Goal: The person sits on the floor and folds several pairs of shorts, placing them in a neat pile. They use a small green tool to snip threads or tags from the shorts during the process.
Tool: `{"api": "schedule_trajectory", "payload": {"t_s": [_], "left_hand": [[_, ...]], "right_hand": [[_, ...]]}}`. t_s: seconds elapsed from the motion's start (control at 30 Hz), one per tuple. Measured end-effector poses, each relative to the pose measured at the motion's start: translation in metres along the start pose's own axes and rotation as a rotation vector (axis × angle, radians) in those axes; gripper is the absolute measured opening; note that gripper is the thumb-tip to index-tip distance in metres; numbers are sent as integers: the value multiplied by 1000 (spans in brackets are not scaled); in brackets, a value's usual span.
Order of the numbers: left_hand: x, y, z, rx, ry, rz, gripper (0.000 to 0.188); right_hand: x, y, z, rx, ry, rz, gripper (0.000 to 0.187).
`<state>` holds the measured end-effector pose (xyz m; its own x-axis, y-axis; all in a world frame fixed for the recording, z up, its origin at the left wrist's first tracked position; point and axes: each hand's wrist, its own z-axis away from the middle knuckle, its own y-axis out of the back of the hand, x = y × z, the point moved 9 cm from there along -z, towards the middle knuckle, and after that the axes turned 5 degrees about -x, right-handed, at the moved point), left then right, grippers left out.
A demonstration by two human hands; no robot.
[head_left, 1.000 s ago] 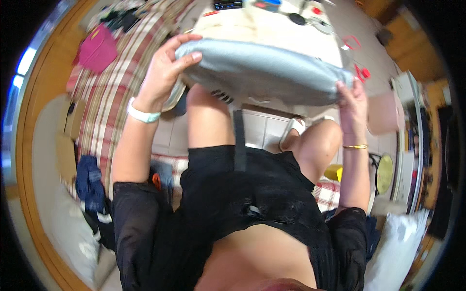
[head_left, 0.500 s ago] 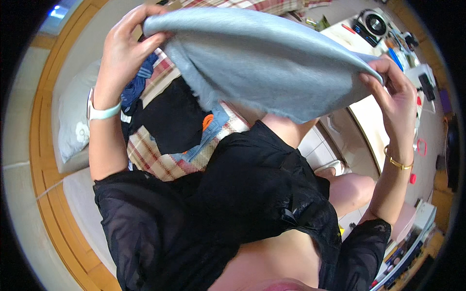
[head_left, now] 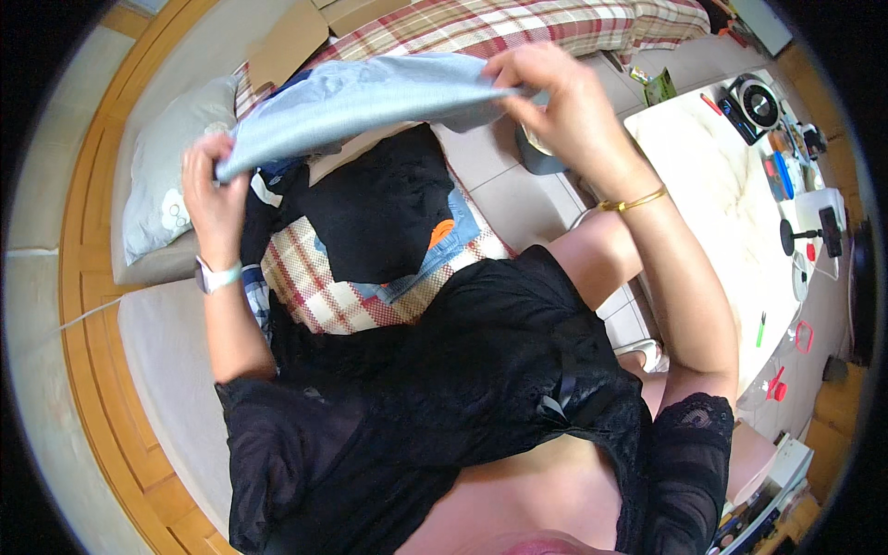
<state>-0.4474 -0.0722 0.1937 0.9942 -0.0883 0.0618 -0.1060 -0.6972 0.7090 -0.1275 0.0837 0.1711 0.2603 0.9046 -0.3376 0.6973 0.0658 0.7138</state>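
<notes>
A light blue-grey piece of cloth [head_left: 361,106] is stretched in the air between my two hands, its kind not clear. My left hand [head_left: 215,176] pinches its lower left end. At the upper right end, my right hand [head_left: 546,92] grips it with thumb and fingers. Beneath the cloth, a black garment [head_left: 379,208] lies over folded blue denim [head_left: 453,245] with an orange patch [head_left: 442,231]. Dark blue clothing [head_left: 277,176] is heaped to the left of these, partly hidden behind my left hand and the cloth.
The clothes lie on a plaid cover [head_left: 305,277]. A grey pillow [head_left: 176,157] rests at the left. On the right stands a white table [head_left: 712,203] with a small round-faced device [head_left: 757,104] and a phone on a stand [head_left: 828,231]. Tiled floor [head_left: 518,194] shows between.
My right hand has swung left and my left hand has come down, so the cloth now slants and shows less of its face. The view has shifted, showing more of the table.
</notes>
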Motion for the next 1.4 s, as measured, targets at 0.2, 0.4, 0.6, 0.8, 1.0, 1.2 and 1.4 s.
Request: {"api": "schedule_trajectory", "payload": {"t_s": [0.2, 0.4, 0.6, 0.8, 1.0, 1.2, 1.4], "left_hand": [[-13, -77, 165, -267, 38, -20, 38], [4, -130, 258, -912, 176, 54, 38], [61, -103, 89, -413, 14, 16, 50], [40, -244, 156, -408, 52, 35, 56], [38, -259, 152, -512, 117, 53, 55], [61, -161, 203, -384, 264, 396, 41], [127, -105, 391, -1013, 18, 506, 58]], "right_hand": [[3, -145, 86, -373, 33, 23, 4], [15, -168, 177, -544, -63, -7, 13], [75, -119, 208, -664, -417, 163, 22], [72, -116, 216, -643, -501, 218, 19], [76, -113, 219, -668, -547, 269, 20], [77, -116, 218, -681, -535, 284, 21], [72, -106, 225, -659, -536, 264, 22]]}}
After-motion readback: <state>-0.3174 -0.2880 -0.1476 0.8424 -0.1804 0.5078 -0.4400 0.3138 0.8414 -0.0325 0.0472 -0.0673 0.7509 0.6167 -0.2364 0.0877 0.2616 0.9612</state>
